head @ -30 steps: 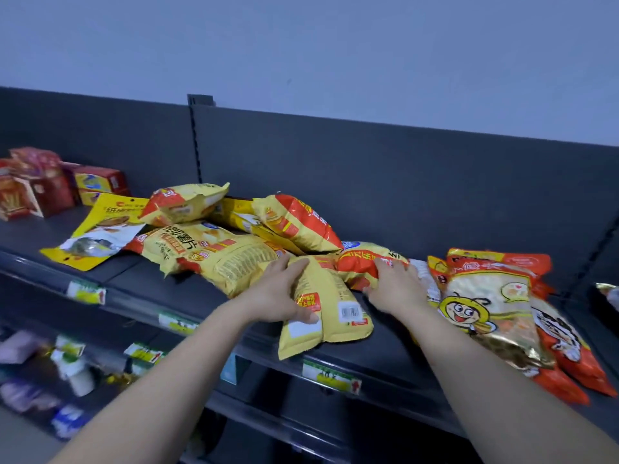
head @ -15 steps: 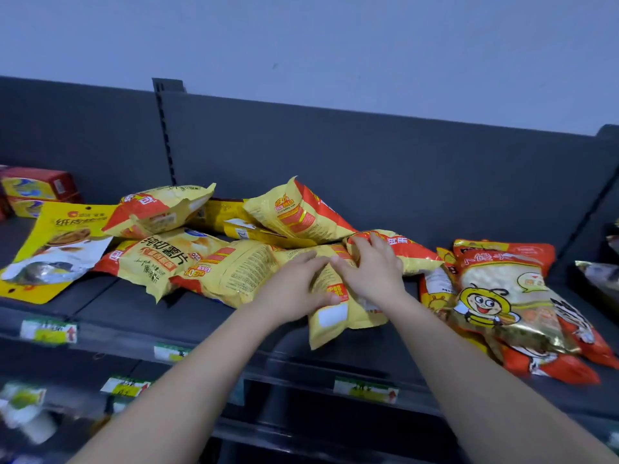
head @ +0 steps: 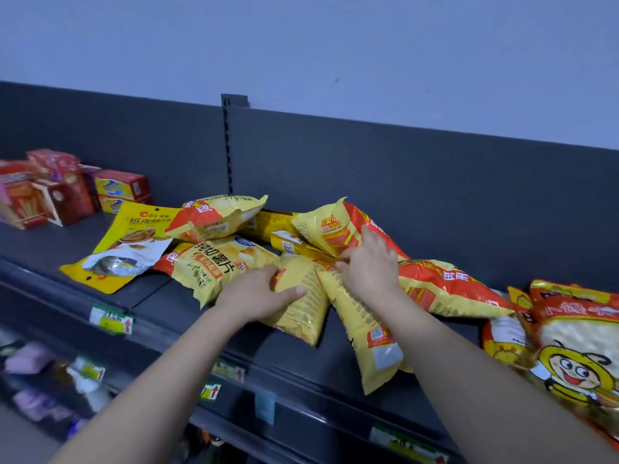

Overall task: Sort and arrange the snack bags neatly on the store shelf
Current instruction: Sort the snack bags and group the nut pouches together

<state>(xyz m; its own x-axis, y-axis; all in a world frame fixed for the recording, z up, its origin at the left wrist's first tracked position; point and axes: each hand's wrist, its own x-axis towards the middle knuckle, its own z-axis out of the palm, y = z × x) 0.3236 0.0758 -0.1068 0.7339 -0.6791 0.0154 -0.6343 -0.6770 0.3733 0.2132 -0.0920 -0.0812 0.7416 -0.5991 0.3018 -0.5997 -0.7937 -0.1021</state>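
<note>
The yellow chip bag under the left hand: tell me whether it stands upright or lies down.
Lying down: the yellow chip bag rests flat on the shelf, the left hand gripping its far end.

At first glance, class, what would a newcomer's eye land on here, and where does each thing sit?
A jumbled heap of yellow-and-red chip bags fills the middle of the dark shelf, with the left hand gripping one yellow bag and the right hand reaching in among them. Bee-cartoon bags lie stacked at the right end, red boxes at the far left.
</note>
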